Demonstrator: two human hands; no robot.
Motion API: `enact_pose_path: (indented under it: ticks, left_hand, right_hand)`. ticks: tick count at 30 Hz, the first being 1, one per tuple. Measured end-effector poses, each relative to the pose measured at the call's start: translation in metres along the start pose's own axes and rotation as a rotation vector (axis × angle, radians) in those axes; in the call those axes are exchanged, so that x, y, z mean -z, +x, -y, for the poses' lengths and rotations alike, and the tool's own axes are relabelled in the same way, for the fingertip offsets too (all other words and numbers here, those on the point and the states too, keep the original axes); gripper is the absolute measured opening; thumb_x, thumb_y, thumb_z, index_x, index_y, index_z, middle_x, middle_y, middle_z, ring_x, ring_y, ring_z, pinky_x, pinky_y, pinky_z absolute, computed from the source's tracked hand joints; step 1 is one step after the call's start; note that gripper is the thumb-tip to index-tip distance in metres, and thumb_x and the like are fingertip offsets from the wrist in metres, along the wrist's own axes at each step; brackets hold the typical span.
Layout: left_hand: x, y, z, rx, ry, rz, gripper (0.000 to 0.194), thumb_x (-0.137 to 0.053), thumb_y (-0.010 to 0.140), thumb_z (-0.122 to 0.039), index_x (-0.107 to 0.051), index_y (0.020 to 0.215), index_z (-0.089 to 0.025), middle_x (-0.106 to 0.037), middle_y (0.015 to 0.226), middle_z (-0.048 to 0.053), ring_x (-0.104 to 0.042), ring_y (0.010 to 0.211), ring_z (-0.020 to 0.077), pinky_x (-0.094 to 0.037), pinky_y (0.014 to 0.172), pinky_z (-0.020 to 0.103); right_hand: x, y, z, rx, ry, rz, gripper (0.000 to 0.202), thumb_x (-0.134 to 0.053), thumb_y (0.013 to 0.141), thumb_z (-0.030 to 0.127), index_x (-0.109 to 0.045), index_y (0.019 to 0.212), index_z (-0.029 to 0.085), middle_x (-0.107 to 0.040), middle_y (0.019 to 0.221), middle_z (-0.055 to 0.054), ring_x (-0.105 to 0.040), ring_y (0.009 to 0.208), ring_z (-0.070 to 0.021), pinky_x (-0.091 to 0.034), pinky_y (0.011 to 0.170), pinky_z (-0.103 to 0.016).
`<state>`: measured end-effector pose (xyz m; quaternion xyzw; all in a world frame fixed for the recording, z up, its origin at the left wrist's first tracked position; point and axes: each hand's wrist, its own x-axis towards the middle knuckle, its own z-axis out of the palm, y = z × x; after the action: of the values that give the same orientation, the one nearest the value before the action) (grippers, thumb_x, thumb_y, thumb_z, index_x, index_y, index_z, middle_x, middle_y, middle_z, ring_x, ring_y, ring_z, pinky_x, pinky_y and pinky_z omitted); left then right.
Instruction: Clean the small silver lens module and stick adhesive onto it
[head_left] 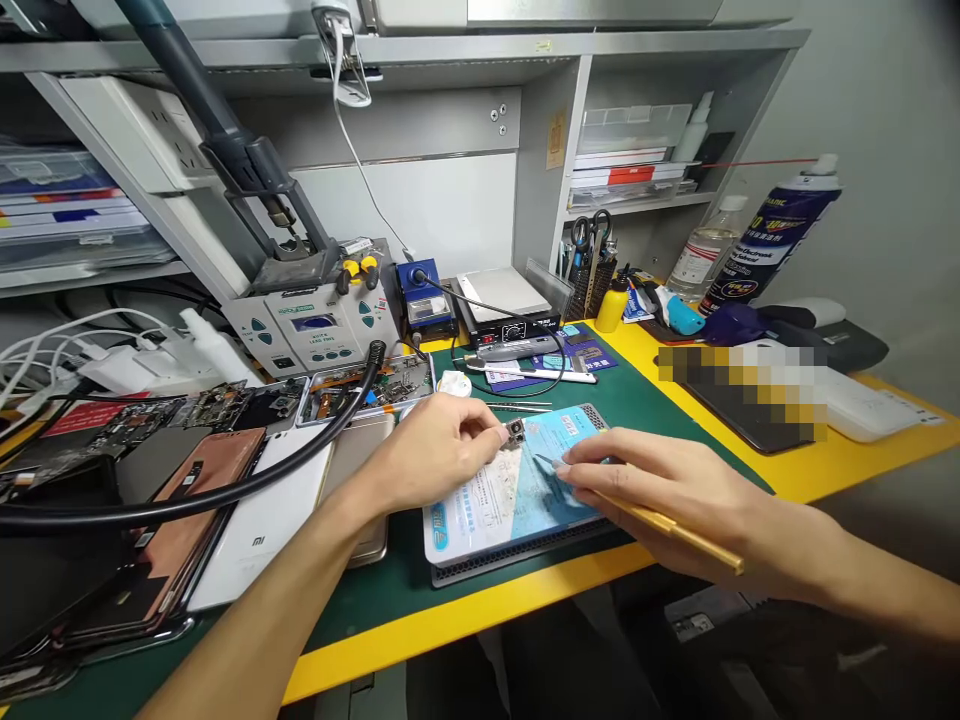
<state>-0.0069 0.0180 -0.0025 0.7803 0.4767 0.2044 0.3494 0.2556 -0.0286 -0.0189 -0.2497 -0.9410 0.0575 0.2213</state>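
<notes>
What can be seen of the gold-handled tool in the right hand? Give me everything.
The gold-handled tool is slim and straight, its smooth handle metallic-looking, ending in a narrow, grey, pointed tip. The right hand holds it between thumb and fingers, hiding its middle. It slants across the picture, tip towards the upper left, handle end sticking out free at lower right. The tip is over the blue and white pad; whether they touch is unclear.

Left hand [424, 445] back up, thumb and fingers [489, 448] pinched; left forearm [300, 590] slanting from bottom left. Right hand [675, 485] in pen-style grip, right forearm [862, 570] from right edge.
</notes>
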Motion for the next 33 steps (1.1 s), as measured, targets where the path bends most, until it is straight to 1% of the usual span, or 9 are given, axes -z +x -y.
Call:
enact_pose_path:
  ticks: [1, 3, 5, 9, 13, 18, 25, 30, 33]
  left_hand:
    - [0.0, 0.0, 0.0, 0.0, 0.002, 0.001, 0.024, -0.058, 0.087, -0.036, -0.071, 0.078, -0.018, -0.067, 0.07, -0.001, -0.054, 0.064, 0.013, -0.039, 0.055, 0.024]
    - [0.0, 0.001, 0.0, -0.002, 0.013, 0.002, 0.025, -0.058, 0.087, -0.036, -0.072, 0.078, -0.017, -0.068, 0.07, -0.001, -0.055, 0.064, 0.0133, -0.039, 0.056, 0.024]
    - [-0.001, 0.001, 0.001, -0.01, 0.023, -0.004, 0.024, -0.059, 0.087, -0.035, -0.072, 0.078, -0.017, -0.068, 0.07, -0.001, -0.055, 0.065, 0.0135, -0.039, 0.056, 0.025]
    - [-0.001, 0.002, 0.003, -0.028, 0.025, -0.01, 0.024, -0.059, 0.086, -0.035, -0.073, 0.08, -0.017, -0.069, 0.072, 0.0, -0.056, 0.066, 0.0141, -0.04, 0.057, 0.025]
    - [-0.001, 0.003, 0.004, -0.036, 0.029, -0.016, 0.024, -0.058, 0.087, -0.035, -0.073, 0.078, -0.017, -0.069, 0.07, 0.0, -0.056, 0.065, 0.0141, -0.04, 0.056, 0.025]
    - [-0.001, 0.003, 0.003, -0.046, 0.041, -0.024, 0.024, -0.058, 0.086, -0.033, -0.073, 0.079, -0.017, -0.07, 0.071, 0.0, -0.058, 0.066, 0.0145, -0.04, 0.057, 0.025]
    - [-0.001, 0.001, 0.003, -0.071, 0.043, -0.036, 0.023, -0.058, 0.086, -0.032, -0.072, 0.075, -0.017, -0.07, 0.071, 0.0, -0.058, 0.065, 0.0139, -0.04, 0.057, 0.025]
    - [-0.001, 0.003, 0.004, -0.078, 0.04, -0.03, 0.025, -0.057, 0.086, -0.034, -0.073, 0.076, -0.017, -0.07, 0.07, 0.0, -0.058, 0.065, 0.0146, -0.04, 0.057, 0.025]
    - [-0.001, 0.003, 0.003, -0.078, 0.039, -0.027, 0.026, -0.057, 0.086, -0.035, -0.074, 0.077, -0.017, -0.071, 0.071, 0.001, -0.059, 0.066, 0.0153, -0.04, 0.057, 0.025]
  right_hand:
    - [-0.002, -0.001, 0.001, 0.016, -0.034, -0.001, 0.033, -0.051, 0.096, 0.008, -0.058, 0.128, 0.013, -0.064, 0.119, -0.017, -0.064, 0.101, -0.0218, -0.054, 0.083, -0.032]
    - [-0.004, 0.0, 0.004, 0.056, -0.096, -0.043, 0.033, -0.046, 0.098, 0.007, -0.058, 0.128, 0.012, -0.065, 0.119, -0.019, -0.065, 0.104, -0.024, -0.055, 0.085, -0.035]
    - [-0.004, 0.002, 0.006, 0.093, -0.148, -0.081, 0.033, -0.042, 0.099, 0.008, -0.058, 0.128, 0.011, -0.067, 0.118, -0.019, -0.066, 0.104, -0.0254, -0.055, 0.085, -0.038]
    - [-0.003, 0.005, 0.009, 0.124, -0.226, -0.052, 0.032, -0.043, 0.098, 0.01, -0.06, 0.125, 0.008, -0.069, 0.116, -0.02, -0.067, 0.098, -0.0262, -0.056, 0.087, -0.044]
    - [-0.004, 0.005, 0.009, 0.138, -0.24, -0.043, 0.032, -0.043, 0.098, 0.008, -0.06, 0.125, 0.006, -0.069, 0.117, -0.02, -0.067, 0.099, -0.0269, -0.056, 0.089, -0.047]
    - [-0.005, 0.007, 0.009, 0.163, -0.256, -0.035, 0.033, -0.044, 0.095, 0.005, -0.059, 0.125, 0.006, -0.07, 0.117, -0.02, -0.067, 0.1, -0.0261, -0.054, 0.091, -0.047]
    - [-0.006, 0.006, 0.012, 0.21, -0.309, -0.048, 0.031, -0.043, 0.098, 0.008, -0.059, 0.124, 0.003, -0.071, 0.117, -0.02, -0.066, 0.095, -0.027, -0.055, 0.081, -0.046]
    - [-0.008, 0.005, 0.014, 0.232, -0.343, -0.033, 0.032, -0.042, 0.097, 0.006, -0.058, 0.124, 0.001, -0.071, 0.116, -0.021, -0.066, 0.096, -0.0277, -0.055, 0.078, -0.044]
    - [-0.007, 0.007, 0.016, 0.231, -0.336, -0.035, 0.032, -0.042, 0.097, 0.006, -0.058, 0.125, 0.002, -0.072, 0.115, -0.02, -0.067, 0.096, -0.0263, -0.055, 0.078, -0.042]
